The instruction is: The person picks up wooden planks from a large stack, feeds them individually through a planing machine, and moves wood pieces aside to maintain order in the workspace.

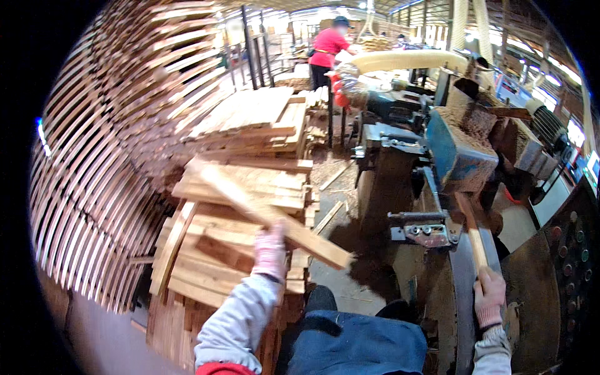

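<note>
My left hand [270,251], in a pale knit glove, is closed around a wooden board [294,234] held at a slant above a stack of planks [212,275]. The board's far end is smeared by motion. At the right, my gloved right hand [489,295] grips the near end of a narrow wood strip [476,244]. That strip lies along the metal machine bed [462,281], and its far end runs under a blue machine housing [459,153] heaped with sawdust, where it is hidden.
Tall layered stacks of boards [81,206] rise at the left. A metal clamp-like fixture [425,230] sits beside the bed, and a button panel [569,262] stands far right. Offcuts [334,178] litter the floor. Another person in a red top [330,42] works farther back.
</note>
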The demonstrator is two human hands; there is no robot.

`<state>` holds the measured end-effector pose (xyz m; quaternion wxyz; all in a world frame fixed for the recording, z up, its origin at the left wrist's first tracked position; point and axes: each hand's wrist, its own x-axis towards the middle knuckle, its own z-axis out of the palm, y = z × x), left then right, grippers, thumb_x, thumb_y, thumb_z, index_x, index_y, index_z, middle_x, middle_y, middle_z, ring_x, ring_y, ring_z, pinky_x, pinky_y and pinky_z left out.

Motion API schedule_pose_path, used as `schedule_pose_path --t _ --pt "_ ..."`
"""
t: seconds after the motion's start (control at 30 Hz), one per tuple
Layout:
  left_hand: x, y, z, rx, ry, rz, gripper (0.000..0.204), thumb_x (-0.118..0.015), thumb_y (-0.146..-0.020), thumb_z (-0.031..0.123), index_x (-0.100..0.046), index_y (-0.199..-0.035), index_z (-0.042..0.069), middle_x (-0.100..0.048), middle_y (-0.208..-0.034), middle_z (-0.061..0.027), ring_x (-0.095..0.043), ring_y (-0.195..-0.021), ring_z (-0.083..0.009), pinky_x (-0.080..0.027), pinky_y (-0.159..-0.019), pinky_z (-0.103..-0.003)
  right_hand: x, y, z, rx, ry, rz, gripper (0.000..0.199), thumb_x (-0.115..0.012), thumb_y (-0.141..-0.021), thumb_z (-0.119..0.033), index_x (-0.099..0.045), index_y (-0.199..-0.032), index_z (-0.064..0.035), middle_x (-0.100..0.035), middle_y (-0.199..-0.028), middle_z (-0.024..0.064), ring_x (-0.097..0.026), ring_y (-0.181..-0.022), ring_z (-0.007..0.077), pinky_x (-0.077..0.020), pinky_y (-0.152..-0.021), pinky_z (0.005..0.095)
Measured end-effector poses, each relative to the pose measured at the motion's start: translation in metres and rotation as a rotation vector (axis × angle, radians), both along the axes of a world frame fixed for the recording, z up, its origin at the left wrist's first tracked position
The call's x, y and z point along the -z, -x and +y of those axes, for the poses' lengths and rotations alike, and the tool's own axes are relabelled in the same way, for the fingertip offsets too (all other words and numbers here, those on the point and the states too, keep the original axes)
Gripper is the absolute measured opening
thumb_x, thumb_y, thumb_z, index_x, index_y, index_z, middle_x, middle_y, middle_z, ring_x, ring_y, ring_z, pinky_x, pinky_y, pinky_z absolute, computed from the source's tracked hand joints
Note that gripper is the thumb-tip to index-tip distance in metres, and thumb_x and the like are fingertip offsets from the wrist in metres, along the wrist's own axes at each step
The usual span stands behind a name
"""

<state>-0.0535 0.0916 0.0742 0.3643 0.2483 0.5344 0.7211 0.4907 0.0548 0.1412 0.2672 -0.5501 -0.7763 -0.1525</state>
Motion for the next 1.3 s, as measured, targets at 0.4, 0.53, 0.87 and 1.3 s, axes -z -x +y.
schedule_pose_path --t 0.4,0.53,0.87,1.3 --pt "-0.073 -0.268 -0.055 1.248 0.152 -0.238 0.054 -0.069 -0.096 0.020 -0.048 -0.138 -0.004 -0.066 -0.108 -0.0120 -0.065 -0.088 -0.0157 -0.056 -0.075 -0.028 -0.031 0.054 -0.146 0.139 0.405 0.269 0.079 -0.082 -0.068 -0.028 -0.054 -0.138 -0.0023 -0.063 -0.127 0.0214 -0.060 -0.117 0.0396 -0.0465 -0.103 0.0463" --pt "-0.049 -0.227 -0.030 1.245 0.147 -0.368 0.051 -0.064 -0.099 0.024 -0.045 -0.138 -0.003 -0.065 -0.111 -0.0162 -0.067 -0.088 -0.0225 -0.058 -0.075 -0.037 -0.021 -0.005 -0.259 0.448 0.454 0.063 0.070 -0.079 -0.069 -0.026 -0.059 -0.130 0.0011 -0.065 -0.124 0.0213 -0.064 -0.103 0.0402 -0.0510 -0.089 0.0469" --pt "-0.067 -0.084 -0.034 0.487 0.081 -0.557 0.023 -0.048 -0.106 0.023 -0.045 -0.085 0.013 -0.034 -0.073 0.0040 -0.034 -0.063 -0.0102 -0.032 -0.058 -0.027 0.002 -0.036 -0.168 0.504 0.235 -0.028 0.080 -0.079 -0.071 -0.022 -0.047 -0.143 -0.0055 -0.057 -0.133 0.0179 -0.055 -0.112 0.0377 -0.0429 -0.094 0.0512" --pt "0.046 0.145 0.095 -0.110 0.421 -0.447 0.052 -0.068 -0.089 0.043 -0.055 -0.125 0.007 -0.065 -0.114 -0.0124 -0.064 -0.097 -0.0316 -0.051 -0.088 -0.046 0.015 -0.007 0.009 0.170 -0.051 0.191 0.072 -0.075 -0.075 -0.020 -0.050 -0.140 -0.0052 -0.064 -0.116 0.0179 -0.059 -0.099 0.0413 -0.0458 -0.087 0.0500"
